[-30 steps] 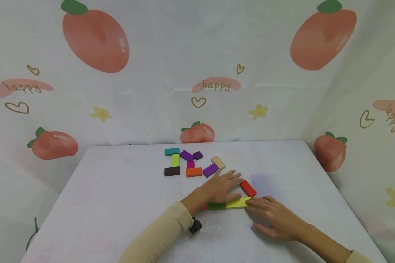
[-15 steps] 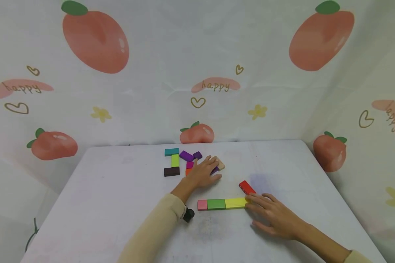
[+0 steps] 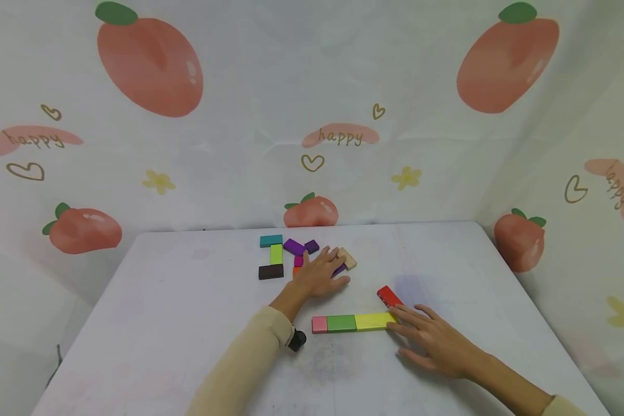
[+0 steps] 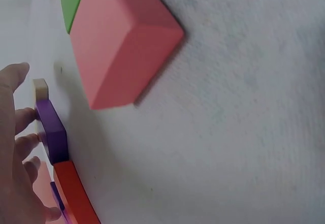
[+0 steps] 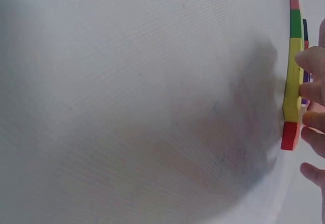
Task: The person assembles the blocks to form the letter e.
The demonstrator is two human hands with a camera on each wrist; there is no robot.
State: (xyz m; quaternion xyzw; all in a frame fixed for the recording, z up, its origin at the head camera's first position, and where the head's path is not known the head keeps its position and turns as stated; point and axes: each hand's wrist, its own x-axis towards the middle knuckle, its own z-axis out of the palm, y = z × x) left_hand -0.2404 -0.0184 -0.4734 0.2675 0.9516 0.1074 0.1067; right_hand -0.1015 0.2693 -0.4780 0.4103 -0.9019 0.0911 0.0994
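Note:
In the head view my left hand (image 3: 317,275) reaches over the far group of blocks, fingers spread. It partly covers a purple block (image 3: 340,269) and an orange block (image 3: 296,271); in the left wrist view its fingertips are right at the purple block (image 4: 52,130). Nearer to me, a pink block (image 3: 319,325), a green block (image 3: 341,323) and a yellow block (image 3: 371,322) lie end to end in a row. My right hand (image 3: 434,344) lies with extended fingers at the yellow block's right end. A slanted red block (image 3: 389,296) lies just beyond its fingertips.
Left of my left hand are a teal block (image 3: 271,241), a lime block (image 3: 276,254) and a dark brown block (image 3: 271,271). Behind it lie another purple block (image 3: 294,247), a dark purple block (image 3: 312,247), a magenta block (image 3: 299,262) and a beige block (image 3: 347,258). A printed cloth (image 3: 239,173) hangs behind the table.
My left hand has moved from the pink, green and yellow row back and left to the far blocks, uncovering the row. My right hand has hardly moved.

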